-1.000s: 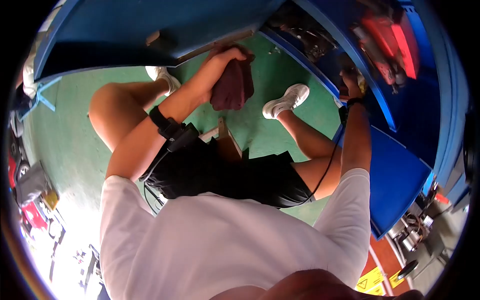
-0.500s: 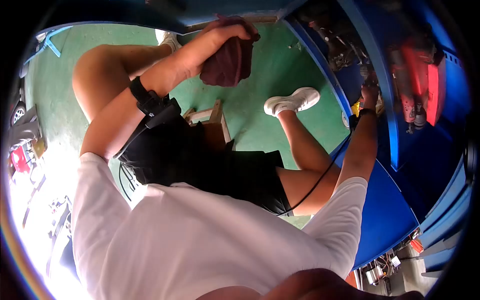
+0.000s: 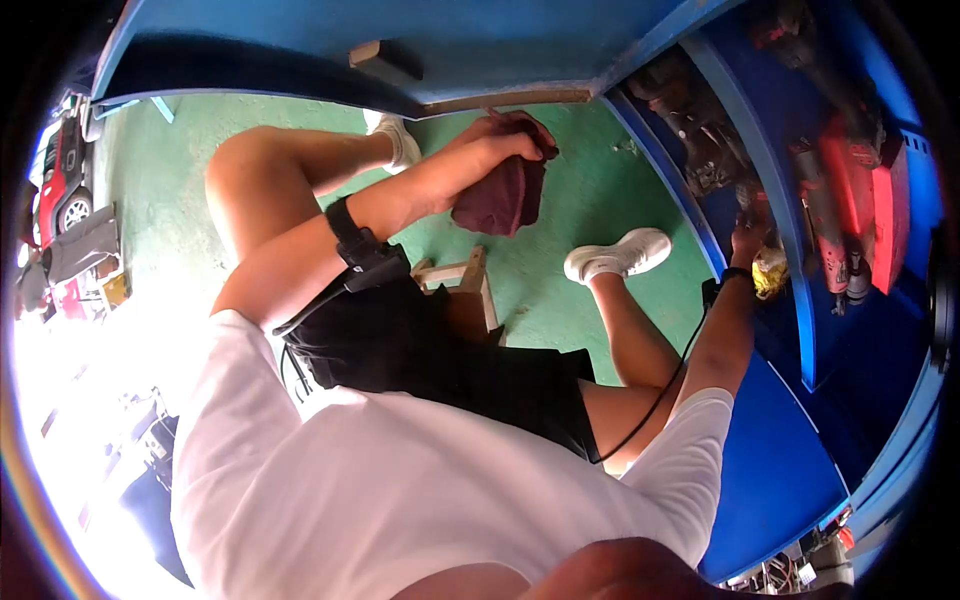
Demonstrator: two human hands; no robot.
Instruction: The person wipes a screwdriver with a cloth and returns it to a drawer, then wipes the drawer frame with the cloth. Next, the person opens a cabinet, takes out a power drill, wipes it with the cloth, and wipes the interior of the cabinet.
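A dark maroon cloth [image 3: 500, 196] hangs from my left hand [image 3: 510, 145], whose fingers are wrapped round it above the green floor. On the right, my right hand [image 3: 748, 238] reaches inside the blue cabinet [image 3: 752, 150], among dark tools [image 3: 705, 140] on a shelf. Its fingers are in shadow, and whether they hold anything cannot be made out. A yellow object [image 3: 770, 272] lies just beside that hand. Red and grey tools [image 3: 825, 225] stand in the compartment further right, past the blue divider.
A blue panel [image 3: 480, 50] with a small block [image 3: 385, 60] spans the top. Below my left hand is a wooden stool [image 3: 482, 285] between my legs. A blue door [image 3: 765, 470] juts out at lower right. A red car [image 3: 68, 180] shows at far left.
The view has shifted, so the cabinet's inside shows more fully. My left hand still holds the cloth; my right hand stays inside the cabinet, near the dark tools.
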